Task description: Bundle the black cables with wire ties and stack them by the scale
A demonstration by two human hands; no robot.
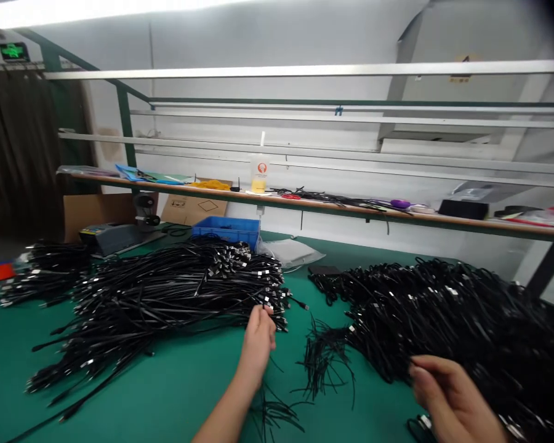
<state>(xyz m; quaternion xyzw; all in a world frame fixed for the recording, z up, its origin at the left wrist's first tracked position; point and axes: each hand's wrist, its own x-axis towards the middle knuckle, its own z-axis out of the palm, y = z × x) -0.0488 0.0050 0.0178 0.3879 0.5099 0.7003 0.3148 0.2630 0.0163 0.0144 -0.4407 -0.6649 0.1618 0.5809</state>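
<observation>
My left hand is closed at the right end of a large heap of straight black cables with silvery plugs; its fingertips touch the plug ends, and what they pinch is too small to make out. On the right, my right hand has thumb and forefinger pressed together at the front edge of a second heap of bundled black cables. Whatever lies between those fingertips is hidden against the dark cables. Between my hands lie a pile of short thin black ties and a smaller bunch of them.
Behind the left heap stand a blue bin, a grey machine and cardboard. A white plastic bag lies beside the bin. Above the green table runs a shelf bearing a cup and loose items.
</observation>
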